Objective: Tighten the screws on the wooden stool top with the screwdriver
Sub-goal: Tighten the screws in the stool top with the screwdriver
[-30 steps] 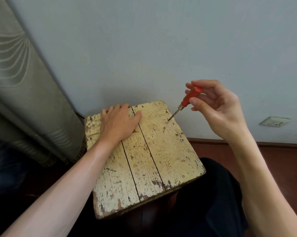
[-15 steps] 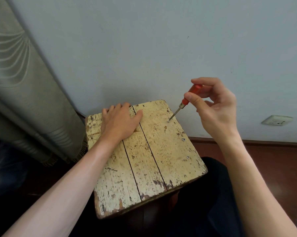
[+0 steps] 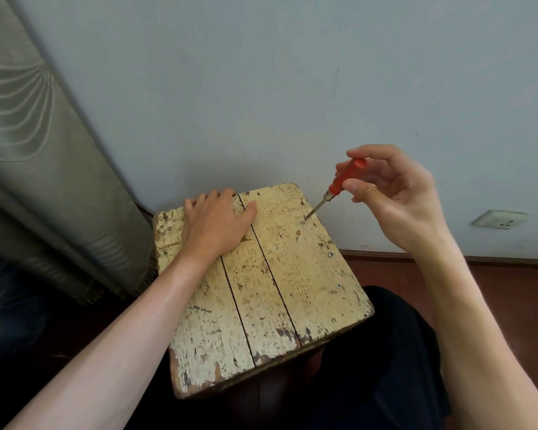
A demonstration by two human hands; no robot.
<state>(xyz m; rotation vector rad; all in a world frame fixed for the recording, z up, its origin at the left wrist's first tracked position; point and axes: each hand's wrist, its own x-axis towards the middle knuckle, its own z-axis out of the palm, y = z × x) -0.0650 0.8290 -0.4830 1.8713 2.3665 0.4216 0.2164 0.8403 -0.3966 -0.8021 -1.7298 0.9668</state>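
Lightly, the right hand [image 3: 395, 197] pinches the slim, stiff screwdriver [image 3: 339, 187] by its red handle, tip on the far screw [image 3: 303, 222]; the left hand [image 3: 215, 225] lies flat, empty, steadying the rigid stool top [image 3: 286, 290].

The worn wooden stool top [image 3: 261, 293] bears a flat left hand [image 3: 213, 221].

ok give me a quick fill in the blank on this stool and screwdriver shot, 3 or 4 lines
1. The screwdriver has a ____ handle.
2. The right hand holds the screwdriver, while the left hand lies flat on the ____.
3. The screwdriver's tip sits on the screw nearest the ____.
4. The stool top is made of ____ planks.

Missing words: red; stool top; wall; three
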